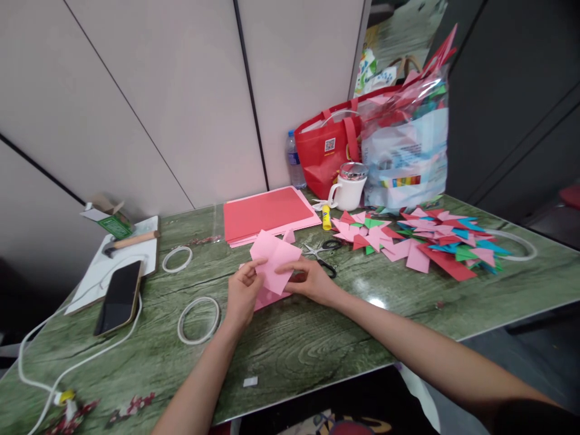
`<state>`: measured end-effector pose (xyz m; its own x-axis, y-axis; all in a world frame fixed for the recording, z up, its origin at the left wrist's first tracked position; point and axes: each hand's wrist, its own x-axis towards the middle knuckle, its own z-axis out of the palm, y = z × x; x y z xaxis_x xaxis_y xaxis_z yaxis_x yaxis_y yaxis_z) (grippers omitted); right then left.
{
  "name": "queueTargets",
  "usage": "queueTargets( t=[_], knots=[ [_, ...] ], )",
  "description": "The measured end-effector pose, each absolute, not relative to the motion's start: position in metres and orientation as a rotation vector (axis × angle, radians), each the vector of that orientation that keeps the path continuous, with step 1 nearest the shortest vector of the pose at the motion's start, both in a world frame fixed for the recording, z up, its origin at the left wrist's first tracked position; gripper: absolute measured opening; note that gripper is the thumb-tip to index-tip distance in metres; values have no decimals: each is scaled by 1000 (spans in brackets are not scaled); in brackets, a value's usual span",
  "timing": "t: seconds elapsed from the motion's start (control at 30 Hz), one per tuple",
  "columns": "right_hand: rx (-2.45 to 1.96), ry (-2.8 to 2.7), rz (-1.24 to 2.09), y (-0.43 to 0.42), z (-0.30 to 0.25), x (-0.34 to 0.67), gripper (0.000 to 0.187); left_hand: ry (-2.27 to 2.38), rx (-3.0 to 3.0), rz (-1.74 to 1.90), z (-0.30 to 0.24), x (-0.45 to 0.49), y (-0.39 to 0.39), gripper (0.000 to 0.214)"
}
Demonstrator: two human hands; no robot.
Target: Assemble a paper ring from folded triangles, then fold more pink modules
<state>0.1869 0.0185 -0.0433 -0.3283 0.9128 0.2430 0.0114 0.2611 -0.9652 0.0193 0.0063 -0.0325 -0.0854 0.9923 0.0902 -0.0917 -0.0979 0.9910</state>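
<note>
Between my two hands is a folded piece of pink paper [272, 257], raised a little over the table. My left hand [244, 291] pinches its left edge between thumb and fingers. On the right edge, my right hand [312, 283] grips it too, fingers bent. Another pink sheet [267, 298] lies beneath, partly covered by the hands and the folded piece. Just behind my right hand rest scissors [327, 246] with black handles, partly hidden. Farther back is a stack of red and pink paper [267, 212].
Many folded paper pieces [435, 235] cover the table's right side. Behind them stand a white mug [351, 192], a yellow glue stick [326, 217], a red bag [324, 160] and a bottle [295, 163]. Leftward lie tape rolls [180, 320], a phone [118, 297] with cable, and a hammer [133, 240].
</note>
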Motion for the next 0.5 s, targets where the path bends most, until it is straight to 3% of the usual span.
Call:
queueTargets(
  t=[0.2, 0.5],
  knots=[
    [-804, -1631, 1192, 20, -41, 188, 16, 1120, 1069, 1380, -37, 19, 8, 32],
    [-969, -1537, 1103, 23, -43, 187, 23, 1117, 1164, 1297, -35, 23, 3, 29]
  ],
)
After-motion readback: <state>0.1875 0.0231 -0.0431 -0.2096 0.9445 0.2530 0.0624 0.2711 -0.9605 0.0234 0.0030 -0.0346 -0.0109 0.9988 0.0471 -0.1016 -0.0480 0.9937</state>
